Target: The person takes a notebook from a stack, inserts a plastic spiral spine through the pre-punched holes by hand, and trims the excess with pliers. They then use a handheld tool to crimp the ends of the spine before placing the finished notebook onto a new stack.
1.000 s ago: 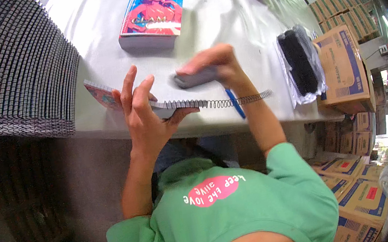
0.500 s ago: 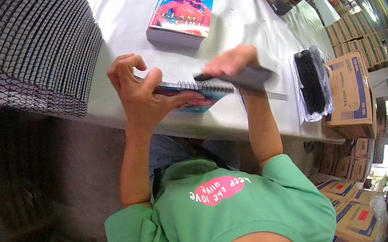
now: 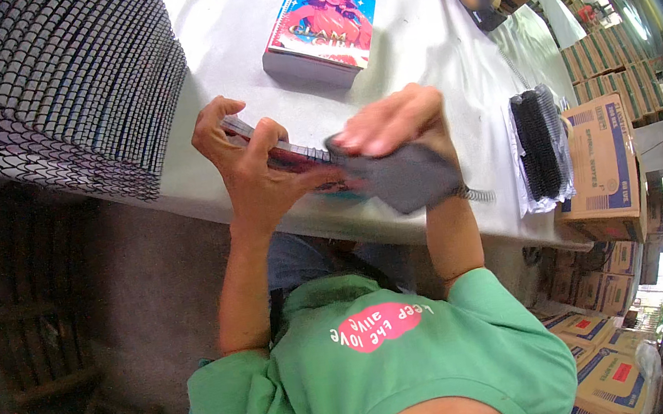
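Observation:
My left hand (image 3: 246,160) grips a notebook (image 3: 304,159) at its left part, thumb below and fingers above, holding it tilted with its bound edge up. A dark wire coil (image 3: 479,195) runs along that edge, and its loose end sticks out to the right past my right wrist. My right hand (image 3: 394,122) holds a dark grey flat pad (image 3: 411,175) against the coil side, covering the notebook's right part. The pad is slightly blurred. Beyond both hands lies a stack of spiral notebooks (image 3: 324,24) with a pink and blue cover.
At the left stand tall rows of coil-bound notebooks (image 3: 73,90) on the white-covered table (image 3: 227,53). To the right, a bundle of black coils (image 3: 537,146) in plastic lies beside a cardboard box (image 3: 598,163). More cartons (image 3: 613,371) are stacked at the lower right.
My right hand with the grey pad has turned, so the pad now faces up and hides more of the coil. Less loose coil shows at the right.

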The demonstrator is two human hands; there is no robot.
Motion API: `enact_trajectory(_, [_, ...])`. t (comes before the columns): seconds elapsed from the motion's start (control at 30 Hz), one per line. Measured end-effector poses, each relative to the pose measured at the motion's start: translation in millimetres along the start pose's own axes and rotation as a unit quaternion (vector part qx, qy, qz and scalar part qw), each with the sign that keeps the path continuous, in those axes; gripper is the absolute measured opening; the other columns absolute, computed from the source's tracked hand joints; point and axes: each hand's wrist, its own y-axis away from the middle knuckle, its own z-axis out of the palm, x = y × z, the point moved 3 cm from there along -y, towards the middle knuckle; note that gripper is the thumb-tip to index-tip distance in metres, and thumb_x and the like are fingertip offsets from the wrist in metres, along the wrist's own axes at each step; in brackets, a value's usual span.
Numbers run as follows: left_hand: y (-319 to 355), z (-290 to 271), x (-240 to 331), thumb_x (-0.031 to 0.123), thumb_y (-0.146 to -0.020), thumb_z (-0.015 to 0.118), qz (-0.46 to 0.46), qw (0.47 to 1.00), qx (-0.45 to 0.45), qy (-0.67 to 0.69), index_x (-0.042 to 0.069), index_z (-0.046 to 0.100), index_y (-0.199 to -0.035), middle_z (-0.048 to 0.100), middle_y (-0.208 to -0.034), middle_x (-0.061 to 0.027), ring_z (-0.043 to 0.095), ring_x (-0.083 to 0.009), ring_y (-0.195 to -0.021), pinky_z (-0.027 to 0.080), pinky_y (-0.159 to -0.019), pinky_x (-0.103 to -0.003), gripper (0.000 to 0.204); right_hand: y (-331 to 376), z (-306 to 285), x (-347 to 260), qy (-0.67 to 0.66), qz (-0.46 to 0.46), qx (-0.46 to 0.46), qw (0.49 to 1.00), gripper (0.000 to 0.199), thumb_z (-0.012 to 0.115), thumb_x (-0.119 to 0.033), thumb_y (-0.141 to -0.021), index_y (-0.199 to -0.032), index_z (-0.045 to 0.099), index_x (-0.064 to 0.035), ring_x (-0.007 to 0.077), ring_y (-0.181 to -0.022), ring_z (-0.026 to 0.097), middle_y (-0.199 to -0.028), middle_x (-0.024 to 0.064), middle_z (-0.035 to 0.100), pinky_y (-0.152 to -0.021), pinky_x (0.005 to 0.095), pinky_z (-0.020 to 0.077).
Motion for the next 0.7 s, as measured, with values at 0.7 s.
enact_trajectory(0.7, [13, 5, -37, 0.033, -0.053, 0.087, -0.199, 0.928, 0.049, 0.311, 0.008, 0.034, -0.111, 0.034, -0.099, -0.0046, 0.041, -0.0152, -0.09, 0.041, -0.079, -0.03, 0.083, -22, 17, -6, 0.124, -0.021, -0.075, 0.989, 0.035, 0.062, 0.009, -0.065, -0.095, 0.07, -0.0051, 0.0104, -0.074, 0.063, -0.089, 0.011, 0.069, -0.065, 0.0227, 0.0501])
